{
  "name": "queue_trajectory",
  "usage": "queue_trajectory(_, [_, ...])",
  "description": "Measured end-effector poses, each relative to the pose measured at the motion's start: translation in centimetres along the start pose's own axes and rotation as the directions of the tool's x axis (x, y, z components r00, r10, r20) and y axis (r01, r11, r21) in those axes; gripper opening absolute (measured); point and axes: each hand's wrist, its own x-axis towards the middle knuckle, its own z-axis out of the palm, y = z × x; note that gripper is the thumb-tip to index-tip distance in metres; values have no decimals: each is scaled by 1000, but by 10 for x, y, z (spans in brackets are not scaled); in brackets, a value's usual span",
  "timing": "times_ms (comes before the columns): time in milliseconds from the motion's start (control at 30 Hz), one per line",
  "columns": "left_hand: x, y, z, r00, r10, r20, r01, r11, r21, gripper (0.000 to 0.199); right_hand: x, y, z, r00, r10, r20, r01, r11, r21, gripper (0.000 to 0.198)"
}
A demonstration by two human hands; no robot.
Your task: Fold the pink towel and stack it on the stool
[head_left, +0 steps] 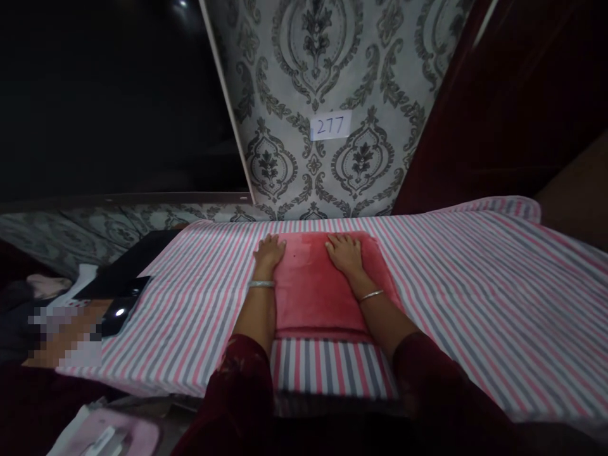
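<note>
A folded red plush cloth (318,285) lies flat on the striped cover (199,291), its layered edge facing me. My left hand (270,252) rests on its far left corner with fingers spread. On the far right part of the same cloth, my right hand (344,252) presses down flat, fingers apart. Neither hand grips anything. A bracelet shows on each wrist.
The striped surface meets a patterned wall (313,171) bearing a paper marked 277 (330,125). A large dark screen (114,101) stands at the left, a dark red panel (456,126) at the right. A black object (123,310) sits at the left edge.
</note>
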Motion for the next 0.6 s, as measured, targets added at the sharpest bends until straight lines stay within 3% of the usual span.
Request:
queue_trajectory(133, [2,-3,1,998,-29,-56,30,1000,8,59,6,4,-9,998,-2,67,0,1000,26,49])
queue_trajectory(333, [5,1,4,997,-19,-69,19,1000,10,62,11,44,-24,991,96,93,-98,995,23,47])
queue_trajectory(600, [21,-13,8,995,-72,-70,67,994,-81,55,17,64,-14,978,191,88,-199,976,90,48])
